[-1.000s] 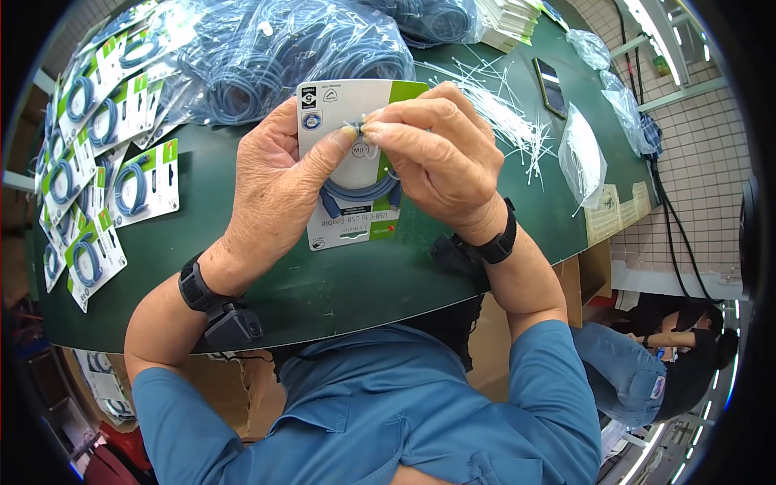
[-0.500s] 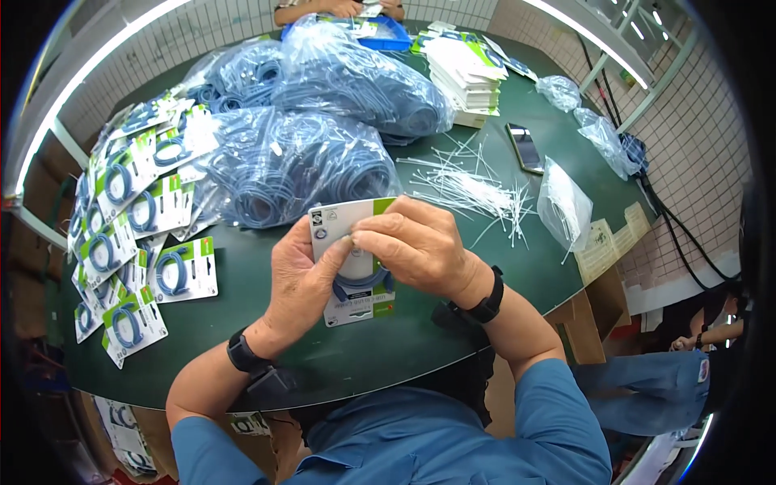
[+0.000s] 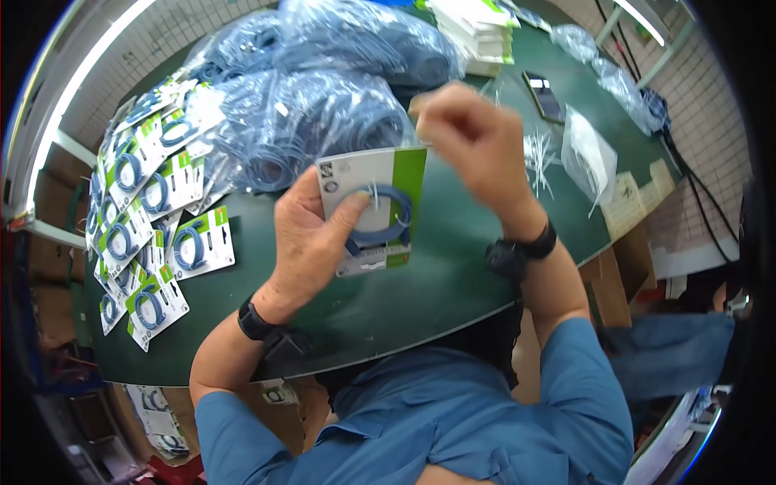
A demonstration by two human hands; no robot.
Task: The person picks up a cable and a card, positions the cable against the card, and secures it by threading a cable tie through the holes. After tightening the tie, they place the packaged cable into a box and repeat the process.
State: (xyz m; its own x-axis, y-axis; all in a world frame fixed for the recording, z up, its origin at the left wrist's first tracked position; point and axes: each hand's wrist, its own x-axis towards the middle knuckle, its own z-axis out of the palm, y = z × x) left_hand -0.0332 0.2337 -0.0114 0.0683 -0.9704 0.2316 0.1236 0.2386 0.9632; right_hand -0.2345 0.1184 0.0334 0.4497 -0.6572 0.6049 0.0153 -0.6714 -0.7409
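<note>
My left hand is closed on a white and green backing card, held upright above the table with the thumb pressed on its face. A coiled blue cable lies against the card. Thin white cable ties show on the card near my thumb and at the coil's right side. Beyond the card's upper right corner, my right hand is raised, blurred by motion. Its fingers are curled together; whatever they may pinch cannot be made out.
Carded cables lie piled at the left. Clear bags of coiled blue cables fill the far middle. Loose white cable ties, a phone, a clear bag and stacked cards lie to the right on the green table.
My right hand has left the card's face and moved up and right. The left hand still holds the card, whose coil shows more fully. The whole view has shifted.
</note>
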